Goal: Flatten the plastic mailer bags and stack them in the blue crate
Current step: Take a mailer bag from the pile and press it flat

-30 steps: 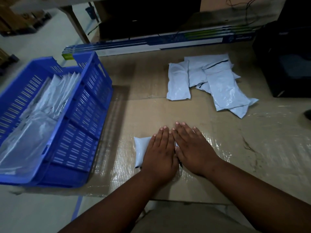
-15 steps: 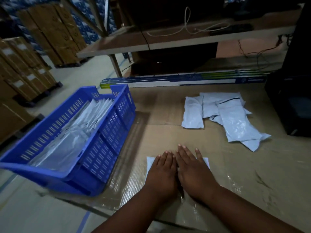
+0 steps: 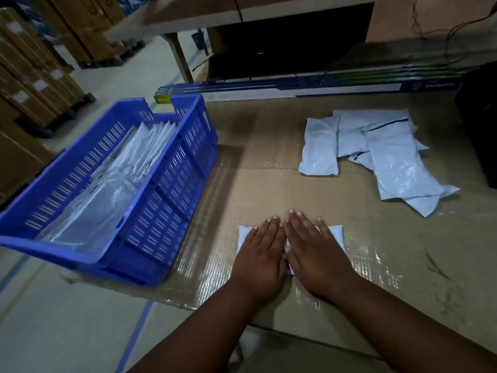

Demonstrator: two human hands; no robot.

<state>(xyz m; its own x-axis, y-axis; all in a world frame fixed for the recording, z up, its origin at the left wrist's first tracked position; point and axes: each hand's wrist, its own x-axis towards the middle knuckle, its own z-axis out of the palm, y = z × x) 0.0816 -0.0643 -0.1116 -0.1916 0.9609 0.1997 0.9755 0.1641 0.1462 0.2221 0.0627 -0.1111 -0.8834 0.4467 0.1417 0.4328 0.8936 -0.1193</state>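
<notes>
A white plastic mailer bag (image 3: 335,234) lies flat on the cardboard-covered table near its front edge. My left hand (image 3: 262,254) and my right hand (image 3: 313,251) press down on it side by side with straight fingers, covering most of it. Only its left and right ends show. The blue crate (image 3: 166,219) stands to the left and holds several flattened white mailers (image 3: 115,184). A loose pile of several puffy mailers (image 3: 376,154) lies at the back right of the table.
A long blue and white carton (image 3: 309,86) lies along the table's far edge. A dark object (image 3: 481,135) stands at the right edge. Stacked cardboard boxes (image 3: 35,71) fill the floor at far left. The crate overhangs the table's left side.
My hands have slid slightly apart along the mailer, so its right end now shows. The camera view has shifted; the crate and pile have not moved.
</notes>
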